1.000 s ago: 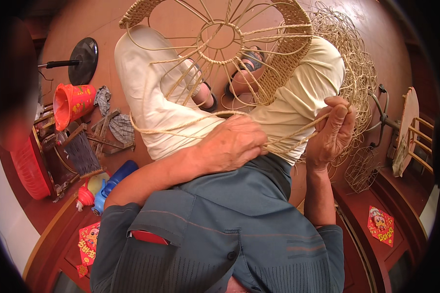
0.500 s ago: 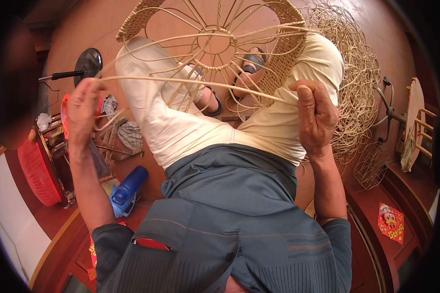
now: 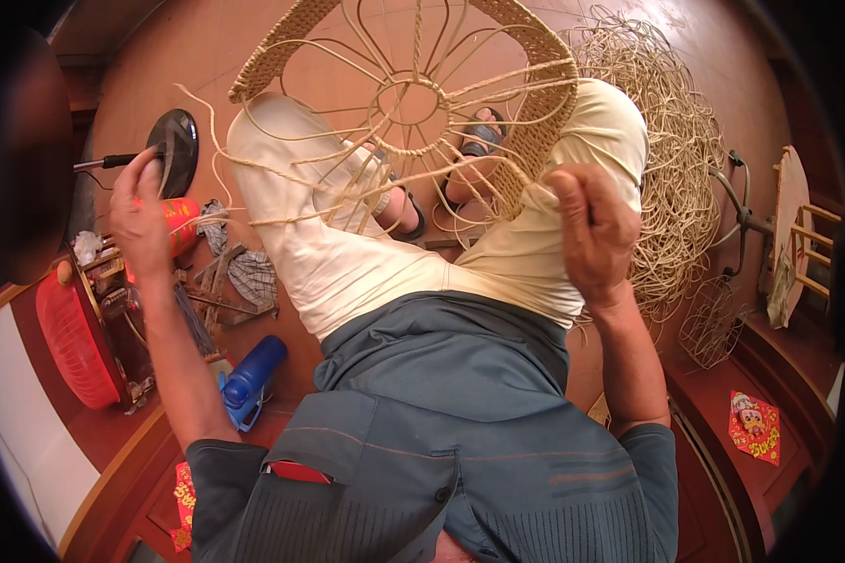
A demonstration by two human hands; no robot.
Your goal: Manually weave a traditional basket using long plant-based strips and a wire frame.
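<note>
A half-woven basket (image 3: 272,61) of tan cord on a wire frame rests across my knees. Its ring-shaped base (image 3: 411,113) has wire loops fanning out, some with cord strands on them. My left hand (image 3: 143,220) is raised left of my knee, blurred, its fingers drawn together on a thin cord (image 3: 218,215) that runs toward the basket. A loose cord end (image 3: 211,117) curls above that knee. My right hand (image 3: 599,225) is closed beside the basket's near right edge, thumb against the curled forefinger; what lies inside its grip is hidden.
A big tangled heap of cord (image 3: 671,178) lies on the floor at the right, near a wooden rack (image 3: 798,235). At the left are a round black base (image 3: 176,150), a red basket (image 3: 77,338) and a blue bottle (image 3: 253,368).
The cord stretched between my hands has gone slack and dropped, and a loose end now curls by the left knee. My left hand has shifted slightly left; the basket has tipped a little.
</note>
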